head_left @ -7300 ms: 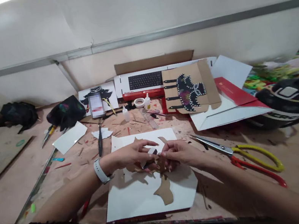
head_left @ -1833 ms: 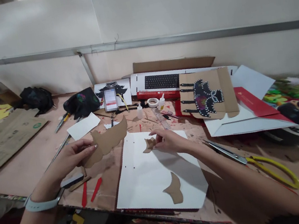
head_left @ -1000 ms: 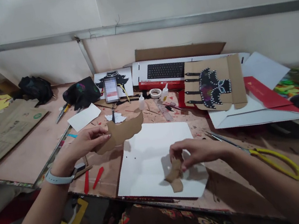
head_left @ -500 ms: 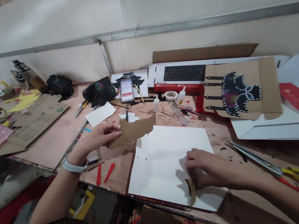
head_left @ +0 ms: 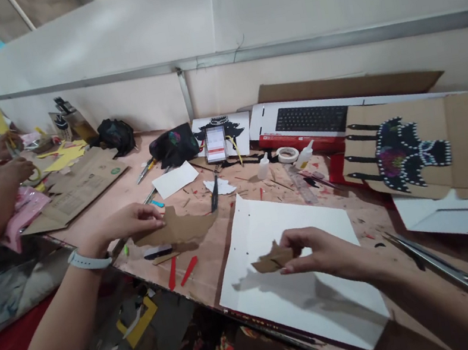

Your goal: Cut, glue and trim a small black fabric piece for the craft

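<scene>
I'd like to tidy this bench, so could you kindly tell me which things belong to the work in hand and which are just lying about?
Seemingly in use:
large brown cutout, at the left hand
small brown cutouts, pinched in the right hand
white sheet, beneath the right hand

Apparently lying about, untouched:
two red strips
phone
tape roll
keyboard box

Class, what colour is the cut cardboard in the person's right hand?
Brown: the cut cardboard in the right hand shows best in the head view.
</scene>
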{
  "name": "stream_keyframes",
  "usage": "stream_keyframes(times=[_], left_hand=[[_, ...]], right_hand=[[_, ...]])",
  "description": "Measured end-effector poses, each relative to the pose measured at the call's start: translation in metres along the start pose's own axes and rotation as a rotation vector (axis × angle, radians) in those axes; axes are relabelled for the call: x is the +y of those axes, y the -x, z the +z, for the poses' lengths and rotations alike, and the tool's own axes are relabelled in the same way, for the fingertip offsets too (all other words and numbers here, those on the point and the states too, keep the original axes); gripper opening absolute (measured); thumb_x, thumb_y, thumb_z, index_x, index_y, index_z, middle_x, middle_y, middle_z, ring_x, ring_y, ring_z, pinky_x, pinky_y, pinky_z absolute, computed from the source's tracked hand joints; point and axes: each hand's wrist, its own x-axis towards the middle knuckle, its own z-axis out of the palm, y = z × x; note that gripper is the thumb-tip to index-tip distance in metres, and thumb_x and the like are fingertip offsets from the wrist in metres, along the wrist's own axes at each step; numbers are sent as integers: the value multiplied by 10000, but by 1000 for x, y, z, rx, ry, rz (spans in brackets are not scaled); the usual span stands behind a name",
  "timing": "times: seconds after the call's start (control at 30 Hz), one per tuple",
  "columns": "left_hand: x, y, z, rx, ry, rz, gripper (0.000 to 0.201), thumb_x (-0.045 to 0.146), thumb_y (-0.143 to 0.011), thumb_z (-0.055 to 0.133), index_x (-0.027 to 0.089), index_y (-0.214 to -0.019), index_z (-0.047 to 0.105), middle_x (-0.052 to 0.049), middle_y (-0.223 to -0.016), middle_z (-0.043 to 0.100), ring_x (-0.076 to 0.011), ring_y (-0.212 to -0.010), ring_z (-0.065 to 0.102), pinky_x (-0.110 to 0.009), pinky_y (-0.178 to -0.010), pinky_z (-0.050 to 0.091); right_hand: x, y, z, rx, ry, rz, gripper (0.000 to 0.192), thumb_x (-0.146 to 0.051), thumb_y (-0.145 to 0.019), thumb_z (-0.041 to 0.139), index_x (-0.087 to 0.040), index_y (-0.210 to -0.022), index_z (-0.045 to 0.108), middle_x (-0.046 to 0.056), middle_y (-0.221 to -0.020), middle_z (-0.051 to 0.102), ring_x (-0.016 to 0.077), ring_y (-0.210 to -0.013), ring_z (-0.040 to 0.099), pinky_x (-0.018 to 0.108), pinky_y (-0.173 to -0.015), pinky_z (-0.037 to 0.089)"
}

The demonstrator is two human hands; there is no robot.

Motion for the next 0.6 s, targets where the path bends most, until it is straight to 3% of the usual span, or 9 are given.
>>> stream_keyframes(times=[0.13, 0.27, 0.4, 0.53, 0.6], left_hand=[[-32, -3, -6, 1, -82, -53, 429, 583, -640, 704, 176, -774, 729, -22, -706, 650, -186, -682, 574, -218, -561, 412], [-51, -9, -6, -6, -99, -37, 419, 585, -646, 707, 181, -751, 737, -29, -702, 667, -196, -682, 582, -234, -592, 427], [-56, -13, 1, -56, -96, -1, 400, 578, -670, 699, 191, -763, 742, -34, -705, 675, -195, -671, 577, -231, -569, 415], [-51, -16, 12, -132, -151, -1, 425, 599, -675, 677, 183, -733, 745, -40, -668, 679, -193, -623, 582, -232, -525, 420], [-48, -17, 17, -114, -184, -18, 453, 608, -667, 663, 171, -738, 759, -40, -681, 704, -202, -640, 613, -224, -530, 441]], right_hand=[[-36, -39, 27, -12, 13, -134, 196, -294, -728, 745, -186, -780, 590, -30, -722, 579, 147, -693, 525, 237, -626, 376], [-55, -82, 53, -25, 208, -283, 221, -214, -699, 795, -190, -808, 604, -44, -738, 591, 129, -703, 528, 212, -597, 322], [-57, -110, 71, -13, 394, -302, 257, -313, -717, 799, -177, -857, 632, -14, -799, 624, 142, -738, 541, 212, -573, 300], [-58, -115, 82, -77, 511, -322, 245, -354, -741, 763, -180, -880, 662, -2, -832, 669, 138, -698, 564, 207, -528, 296], [-60, -115, 85, -90, 611, -323, 281, -403, -747, 744, -176, -900, 685, 25, -866, 702, 168, -727, 601, 217, -508, 310]])
